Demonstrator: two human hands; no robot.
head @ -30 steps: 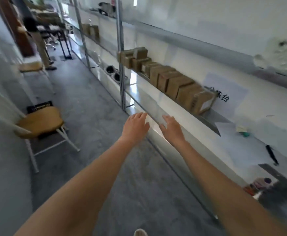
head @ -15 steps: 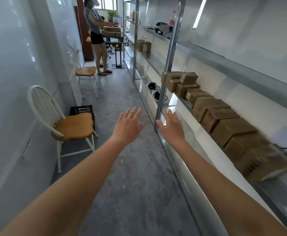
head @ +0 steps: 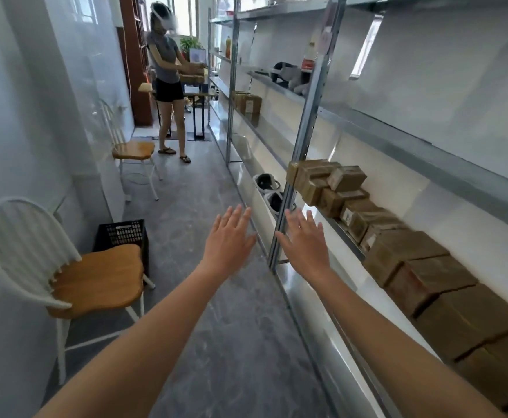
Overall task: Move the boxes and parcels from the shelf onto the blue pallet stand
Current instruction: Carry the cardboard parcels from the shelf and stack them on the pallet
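Note:
A long row of brown cardboard boxes (head: 421, 267) lines the middle shelf (head: 346, 236) of the metal rack on my right. A few more boxes (head: 248, 104) stand on the same rack farther down the aisle. My left hand (head: 228, 239) and my right hand (head: 305, 241) are stretched out in front of me with fingers straight and spread, holding nothing. Both hover over the floor beside the rack's upright post (head: 299, 146), apart from the boxes. No blue pallet stand is in view.
A narrow grey-floored aisle runs ahead. On the left stand a white chair with a wooden seat (head: 96, 279), a black crate (head: 123, 236) and a second chair (head: 133, 152). A person (head: 168, 82) handles boxes at a small table at the far end.
The view has swung left and up, from the shelf to down the aisle. My hands stay stretched out and empty. The person at the far end has come into view.

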